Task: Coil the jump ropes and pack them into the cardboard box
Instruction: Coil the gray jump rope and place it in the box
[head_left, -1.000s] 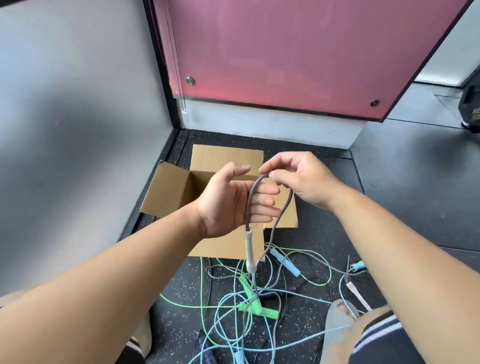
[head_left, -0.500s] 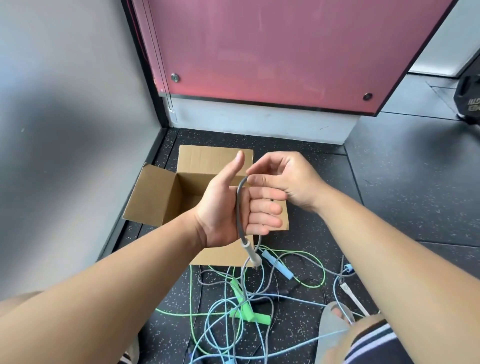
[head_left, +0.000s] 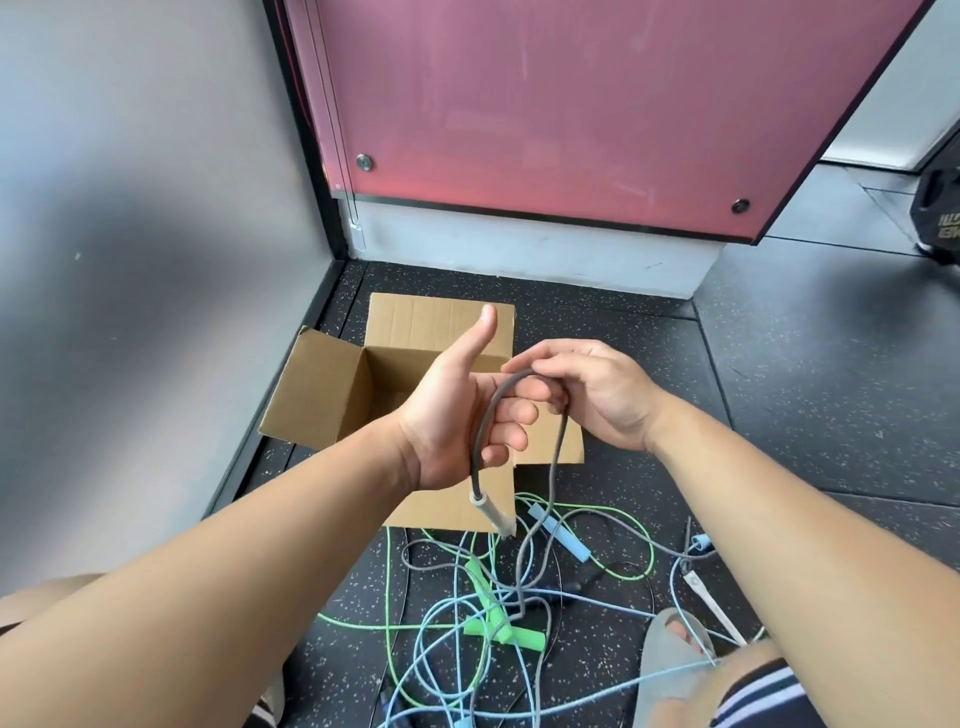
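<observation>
The open cardboard box (head_left: 322, 389) stands on the floor by the wall. In front of it my left hand (head_left: 457, 421) is held up, thumb straight, fingers half curled. A grey jump rope (head_left: 482, 436) runs across its palm, and the rope's pale handle (head_left: 491, 512) hangs just below. My right hand (head_left: 597, 389) pinches the top of the grey loop beside my left fingers. From there the rope drops to a tangle of blue and green ropes (head_left: 457, 613) with green handles (head_left: 501, 629) and a blue handle (head_left: 561, 535).
A grey wall is on the left and a red panel (head_left: 545, 104) behind the box. My foot in a grey slipper (head_left: 670, 665) rests at the lower right among the ropes. A black object (head_left: 940, 208) sits at the far right edge.
My right hand carried the grey loop over and down past my left fingers. My left thumb lifted straight up, and the hanging handle rose closer to my left hand.
</observation>
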